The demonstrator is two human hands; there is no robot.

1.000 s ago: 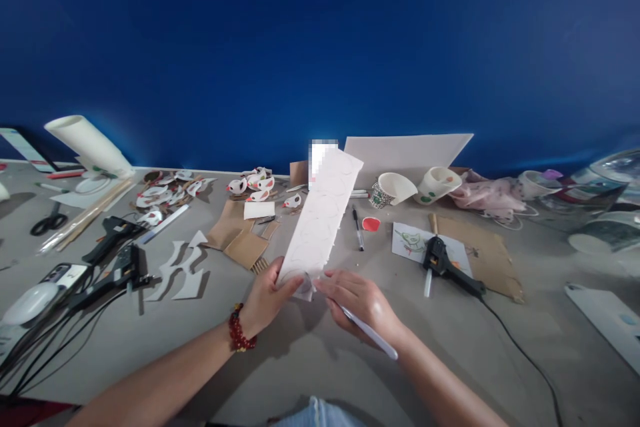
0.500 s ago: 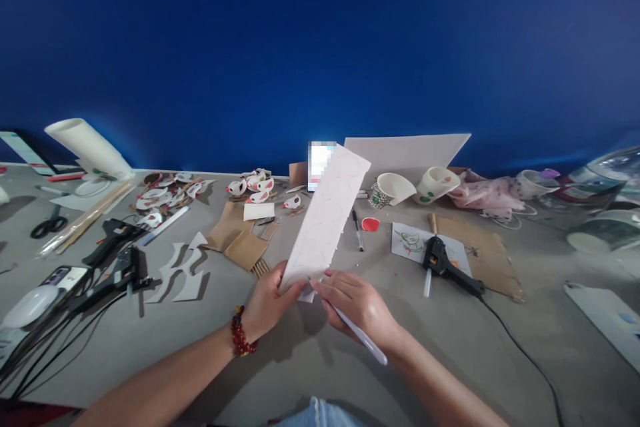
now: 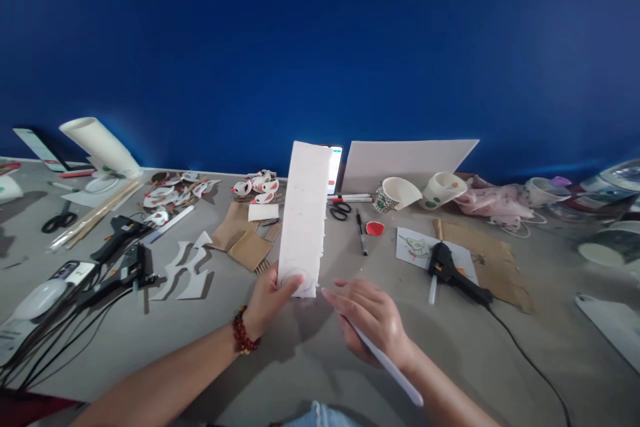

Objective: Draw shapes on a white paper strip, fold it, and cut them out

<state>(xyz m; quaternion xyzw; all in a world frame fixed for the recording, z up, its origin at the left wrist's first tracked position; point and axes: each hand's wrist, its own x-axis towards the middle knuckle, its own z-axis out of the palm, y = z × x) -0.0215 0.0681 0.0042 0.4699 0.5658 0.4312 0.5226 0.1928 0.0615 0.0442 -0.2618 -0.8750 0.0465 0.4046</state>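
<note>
My left hand [image 3: 270, 303] grips the lower left corner of a long white board strip [image 3: 304, 213], thumb on its face. The strip tilts up from the grey table, with faint drawn lines, a curve near its lower end and a ragged right edge. My right hand [image 3: 373, 320], just right of the strip's lower end, is closed around a slim pale-handled tool [image 3: 393, 368], shaped like a pen or craft knife. Its handle points down to the right; its tip is too small to make out. A small gap separates my right fingertips from the strip.
White cut-out pieces [image 3: 189, 273], brown cardboard [image 3: 250, 250] and painted bird shapes [image 3: 263, 187] lie left. Glue guns lie both sides, one on the right [image 3: 445, 267] with a trailing cord. Black scissors [image 3: 340, 211], a pen [image 3: 361, 233] and paper cups [image 3: 397, 193] lie beyond.
The white strip has swung from leaning right to nearly straight up. My right hand with the tool has moved right, away from the strip's lower end. Scissors now show behind.
</note>
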